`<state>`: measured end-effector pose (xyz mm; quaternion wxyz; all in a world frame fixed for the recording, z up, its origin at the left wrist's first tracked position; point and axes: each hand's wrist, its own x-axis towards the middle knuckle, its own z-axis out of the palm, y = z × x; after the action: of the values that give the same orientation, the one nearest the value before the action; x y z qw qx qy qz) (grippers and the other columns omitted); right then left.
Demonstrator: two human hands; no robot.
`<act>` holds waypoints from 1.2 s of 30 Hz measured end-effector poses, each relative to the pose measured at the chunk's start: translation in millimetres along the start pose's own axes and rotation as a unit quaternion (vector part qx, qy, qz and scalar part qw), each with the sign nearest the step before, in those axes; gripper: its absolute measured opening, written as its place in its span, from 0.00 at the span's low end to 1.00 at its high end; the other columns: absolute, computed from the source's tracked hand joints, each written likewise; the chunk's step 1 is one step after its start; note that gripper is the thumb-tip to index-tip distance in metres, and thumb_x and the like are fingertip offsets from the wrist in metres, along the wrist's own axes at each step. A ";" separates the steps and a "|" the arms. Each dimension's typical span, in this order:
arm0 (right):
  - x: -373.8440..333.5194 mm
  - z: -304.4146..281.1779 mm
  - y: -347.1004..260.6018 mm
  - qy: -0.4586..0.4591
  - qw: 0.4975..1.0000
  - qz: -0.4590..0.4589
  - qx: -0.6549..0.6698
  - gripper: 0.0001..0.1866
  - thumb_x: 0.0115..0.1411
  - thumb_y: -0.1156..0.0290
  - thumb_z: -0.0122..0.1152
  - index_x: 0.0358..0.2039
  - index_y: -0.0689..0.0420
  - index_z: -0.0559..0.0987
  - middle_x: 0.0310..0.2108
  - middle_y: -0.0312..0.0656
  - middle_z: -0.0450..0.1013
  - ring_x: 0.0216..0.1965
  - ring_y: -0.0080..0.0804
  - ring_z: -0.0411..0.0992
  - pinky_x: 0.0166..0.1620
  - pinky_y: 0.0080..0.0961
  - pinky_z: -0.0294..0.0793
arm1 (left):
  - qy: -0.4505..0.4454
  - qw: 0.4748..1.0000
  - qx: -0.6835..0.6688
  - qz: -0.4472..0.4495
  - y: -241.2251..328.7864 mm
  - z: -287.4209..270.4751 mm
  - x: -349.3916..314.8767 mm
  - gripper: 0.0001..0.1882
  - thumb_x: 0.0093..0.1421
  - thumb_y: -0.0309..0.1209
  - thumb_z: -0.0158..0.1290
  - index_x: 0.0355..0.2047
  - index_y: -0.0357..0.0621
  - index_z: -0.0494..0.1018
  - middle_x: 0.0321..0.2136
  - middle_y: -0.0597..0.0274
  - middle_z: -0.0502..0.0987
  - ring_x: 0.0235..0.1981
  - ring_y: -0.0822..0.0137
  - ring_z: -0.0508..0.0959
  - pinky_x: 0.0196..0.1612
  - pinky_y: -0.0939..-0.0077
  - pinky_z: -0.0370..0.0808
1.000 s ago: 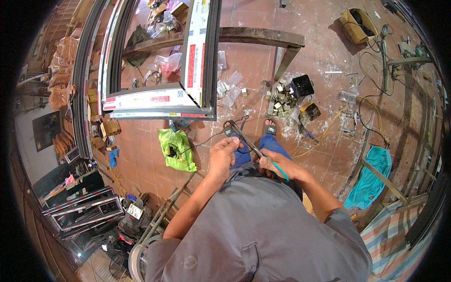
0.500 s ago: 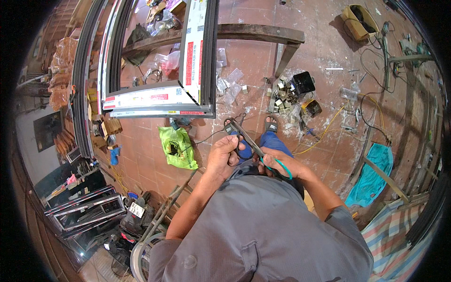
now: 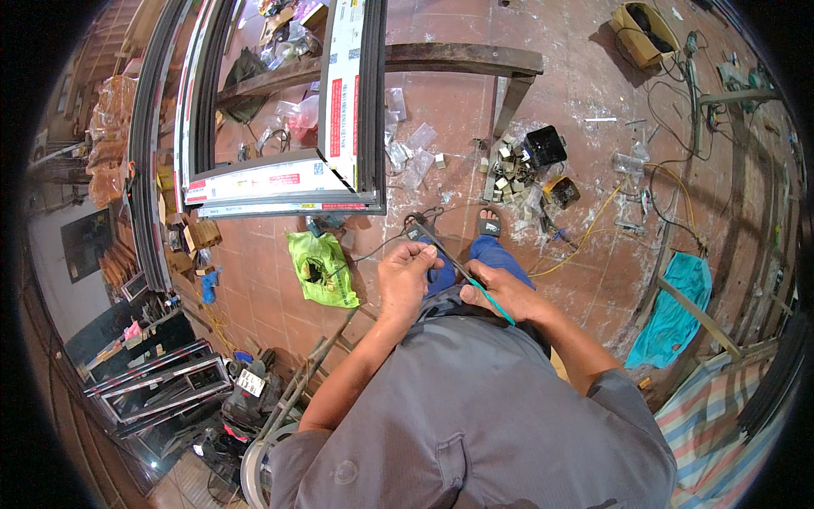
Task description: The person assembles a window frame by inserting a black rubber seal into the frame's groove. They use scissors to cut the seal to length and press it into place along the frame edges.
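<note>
- The left hand (image 3: 407,276) is held in front of the torso, fingers curled and clenched around a thin dark strip (image 3: 441,250), apparently a rubber gasket or cord; the exact kind cannot be told.
- The right hand (image 3: 500,293) is just beside the left, fingers closed on a slim tool with a teal handle (image 3: 496,304); its tip points toward the strip near the left hand.
- The dark strip runs up and away from the hands, ending over the floor near the person's sandalled foot (image 3: 490,225).
- The two hands are close together, nearly touching, above the person's blue trouser legs.
- The person wears a grey shirt (image 3: 475,424), which fills the lower middle of the view.
- An aluminium window frame (image 3: 339,182) with white and red protective film lies on a wooden trestle (image 3: 458,58), ahead and to the left of the hands.
- A green plastic bag (image 3: 320,267) lies on the red tiled floor (image 3: 593,153), just left of the left hand.
- A scatter of small metal fittings and a black box (image 3: 543,146) sits on the floor ahead, to the right of the foot.
- A yellow cable (image 3: 593,225) trails across the floor to the right.
- A teal cloth (image 3: 674,310) lies further right, well apart from the hands.
- Stacked frame sections (image 3: 157,386) rest at the lower left.
</note>
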<state>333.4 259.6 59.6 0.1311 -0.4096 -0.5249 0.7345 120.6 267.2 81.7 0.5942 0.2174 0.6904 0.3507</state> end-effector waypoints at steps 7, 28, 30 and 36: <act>5.4 2.7 14.8 0.019 0.999 -0.001 -0.036 0.44 0.60 0.28 0.56 0.48 0.64 0.73 0.31 0.52 0.74 0.34 0.42 0.72 0.40 0.40 0.71 | -0.004 1.000 0.005 -0.001 3.9 1.3 -2.3 0.08 0.65 0.29 0.59 0.37 0.36 0.77 0.25 0.59 0.82 0.14 0.81 0.67 0.16 0.85 0.60; -3.9 -0.6 9.4 0.030 0.998 0.024 -0.040 0.43 0.54 0.27 0.64 0.43 0.62 0.76 0.33 0.47 0.75 0.38 0.37 0.73 0.44 0.36 0.73 | -0.041 0.999 0.033 0.002 -7.8 -1.6 -1.4 0.08 0.66 0.32 0.58 0.36 0.39 0.77 0.25 0.61 0.82 0.14 0.81 0.67 0.16 0.83 0.61; -4.3 0.2 10.2 0.030 0.998 0.023 -0.044 0.44 0.53 0.27 0.64 0.43 0.62 0.76 0.33 0.48 0.75 0.38 0.38 0.73 0.44 0.36 0.73 | -0.045 0.998 0.031 0.012 -9.9 -3.3 -1.6 0.08 0.66 0.32 0.58 0.36 0.39 0.77 0.25 0.62 0.82 0.14 0.81 0.67 0.16 0.83 0.61; -3.1 0.9 11.7 0.024 0.998 0.026 -0.053 0.44 0.54 0.26 0.62 0.43 0.62 0.76 0.33 0.48 0.74 0.38 0.39 0.73 0.44 0.36 0.72 | -0.044 0.998 0.032 -0.012 -4.7 -4.5 -3.6 0.08 0.65 0.29 0.58 0.35 0.36 0.77 0.27 0.61 0.81 0.29 0.73 0.79 0.35 0.78 0.73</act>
<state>337.5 252.2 50.9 0.1027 -0.4471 -0.5493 0.6985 117.5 260.5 80.8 0.6211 0.2435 0.6766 0.3117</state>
